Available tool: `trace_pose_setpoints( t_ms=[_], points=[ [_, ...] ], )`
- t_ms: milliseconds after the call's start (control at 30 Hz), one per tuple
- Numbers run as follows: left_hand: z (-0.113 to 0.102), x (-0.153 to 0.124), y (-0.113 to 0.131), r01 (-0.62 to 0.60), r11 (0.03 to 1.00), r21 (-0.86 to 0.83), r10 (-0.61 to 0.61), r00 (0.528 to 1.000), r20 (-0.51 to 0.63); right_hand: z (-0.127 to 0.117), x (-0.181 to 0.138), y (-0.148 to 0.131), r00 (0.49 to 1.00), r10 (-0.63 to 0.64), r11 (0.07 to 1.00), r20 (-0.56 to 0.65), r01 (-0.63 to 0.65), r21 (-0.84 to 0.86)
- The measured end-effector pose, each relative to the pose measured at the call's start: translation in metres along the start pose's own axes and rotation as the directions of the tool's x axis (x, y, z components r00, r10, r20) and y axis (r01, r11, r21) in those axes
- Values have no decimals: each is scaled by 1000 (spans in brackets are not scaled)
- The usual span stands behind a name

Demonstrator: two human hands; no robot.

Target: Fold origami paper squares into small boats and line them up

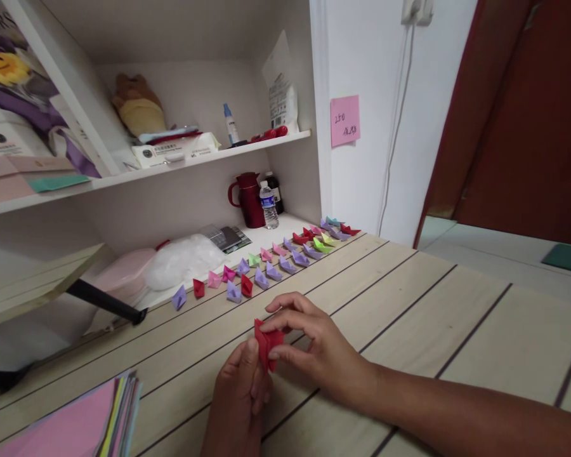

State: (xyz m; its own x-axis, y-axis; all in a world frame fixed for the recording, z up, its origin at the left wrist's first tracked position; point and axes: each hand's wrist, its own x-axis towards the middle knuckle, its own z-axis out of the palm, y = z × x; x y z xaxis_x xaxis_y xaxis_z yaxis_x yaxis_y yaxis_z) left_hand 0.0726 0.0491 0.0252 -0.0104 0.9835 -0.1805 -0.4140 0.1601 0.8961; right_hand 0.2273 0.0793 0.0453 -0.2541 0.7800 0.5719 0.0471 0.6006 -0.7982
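Note:
A small piece of folded red paper (pixel 268 343) is held between both hands above the wooden table. My left hand (pixel 242 377) pinches its lower left side, thumb up and the other fingers curled beneath. From the right, my right hand (pixel 314 339) grips the paper between thumb and fingers, the index finger lying along its top. Parts of the paper are covered by the fingertips. Beyond my hands, folded paper boats in purple, red, pink and green stand in two slanting rows; a purple boat (pixel 233 292) and a red boat (pixel 247 285) are among the nearest.
A stack of coloured paper (pixel 76 422) lies at the front left. Behind the boats are a white plastic bag (pixel 185 260), a dark red jug (pixel 250 200) and a water bottle (pixel 268 206). A small raised stand (pixel 42 279) with black legs occupies the left side.

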Motion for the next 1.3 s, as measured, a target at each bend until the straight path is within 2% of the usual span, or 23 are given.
trace_pose_setpoints(
  t_ms=[333, 1000, 1300],
  points=[
    [7, 0, -7, -70, 996, 63, 76, 993, -95, -3, 0, 0, 999, -50, 998, -16, 49, -32],
    [11, -2, -9, -130, 988, 86, 140, 981, -133, -5, 0, 0, 998, -40, 983, -55, 29, -183],
    [7, -1, -2, -72, 996, 49, 75, 994, -82, 3, 4, 10, 984, 156, 986, -81, -151, 66]
  ],
)
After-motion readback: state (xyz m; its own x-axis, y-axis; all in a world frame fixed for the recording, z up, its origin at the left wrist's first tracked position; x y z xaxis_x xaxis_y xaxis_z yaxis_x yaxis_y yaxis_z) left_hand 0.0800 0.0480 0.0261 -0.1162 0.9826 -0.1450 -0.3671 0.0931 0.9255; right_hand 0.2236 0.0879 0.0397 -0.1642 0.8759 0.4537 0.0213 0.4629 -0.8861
